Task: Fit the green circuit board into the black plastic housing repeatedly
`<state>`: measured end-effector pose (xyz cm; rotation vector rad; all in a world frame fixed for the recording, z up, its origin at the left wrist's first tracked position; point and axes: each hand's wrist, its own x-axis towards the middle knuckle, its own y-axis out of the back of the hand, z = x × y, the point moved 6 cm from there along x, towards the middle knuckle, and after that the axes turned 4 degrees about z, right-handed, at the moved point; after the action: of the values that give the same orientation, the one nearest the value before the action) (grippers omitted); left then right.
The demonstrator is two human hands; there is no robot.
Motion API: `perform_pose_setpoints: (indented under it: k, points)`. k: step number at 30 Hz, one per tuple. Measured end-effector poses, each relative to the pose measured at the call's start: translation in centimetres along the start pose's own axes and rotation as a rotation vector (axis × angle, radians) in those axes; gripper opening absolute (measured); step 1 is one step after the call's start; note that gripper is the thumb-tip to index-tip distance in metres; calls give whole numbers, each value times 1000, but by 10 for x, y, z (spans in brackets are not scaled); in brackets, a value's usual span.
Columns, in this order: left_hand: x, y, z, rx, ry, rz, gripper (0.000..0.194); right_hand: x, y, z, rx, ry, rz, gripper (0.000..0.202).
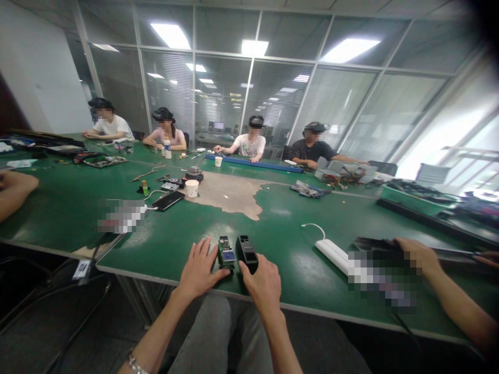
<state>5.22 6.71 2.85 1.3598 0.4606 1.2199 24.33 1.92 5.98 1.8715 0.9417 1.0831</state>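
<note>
A green circuit board with a small screen (227,255) lies on the green table near its front edge. Just right of it, and apart from it, is a black casing (247,249) with openings in its face. My left hand (201,267) rests on the table with fingers spread, its thumb at the lower end of the board. At the casing's lower right side is my right hand (262,280), thumb on the near left and fingers along the right, closed around that end.
The table (280,228) also bears a paper cup (192,188), a black phone (169,200) and a white power strip (333,254). A person's hand (419,254) is at the right, another person's arm (17,192) at the left. Several people sit across.
</note>
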Motion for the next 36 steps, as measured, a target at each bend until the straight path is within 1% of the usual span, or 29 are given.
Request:
perform_pose_setpoints:
  k: [3, 4, 7, 10, 13, 15, 18, 21, 23, 26, 29, 31, 34, 35, 36]
  points:
    - [0, 1, 1, 0, 4, -2, 79, -2, -2, 2, 5, -8, 35, 68]
    - [1, 2, 1, -1, 6, -1, 79, -2, -3, 2, 18, -8, 47, 70]
    - [1, 3, 2, -9, 3, 1, 79, -1, -2, 2, 72, -32, 42, 58]
    - [0, 3, 3, -21, -8, 9, 83, 3, 6, -2, 167, -84, 51, 51]
    - [0, 4, 2, -26, -8, 15, 86, 7, 22, -17, 305, -72, 89, 49]
    - [0, 3, 2, -26, -4, 18, 89, 9, 29, -30, 343, -46, 79, 46]
    - [-1, 1, 0, -30, -8, 21, 97, 6, 30, -49, 288, -21, 30, 44]
    - [-1, -2, -2, -45, -4, 31, 106, 2, 23, -62, 181, -9, -16, 45]
    - [-2, -2, -3, -57, -1, 47, 106, -1, 17, -67, 119, 3, -46, 43]
    - [-2, -3, -3, -64, -5, 52, 102, -6, 9, -69, 47, 29, -92, 39]
    - [-2, -3, -3, -56, -2, 31, 97, -10, 1, -67, 11, 55, -144, 38]
    - [-2, -2, -3, -51, 2, 15, 95, -12, -1, -64, 8, 51, -161, 45]
    - [-2, -1, -2, -42, 14, -2, 92, -14, 0, -61, 9, 29, -142, 64]
    - [-2, -1, -2, -38, 16, -6, 90, -15, 1, -62, 9, 21, -134, 64]
    - [-2, -1, -2, -35, 14, -10, 89, -15, 2, -62, 11, 12, -131, 60]
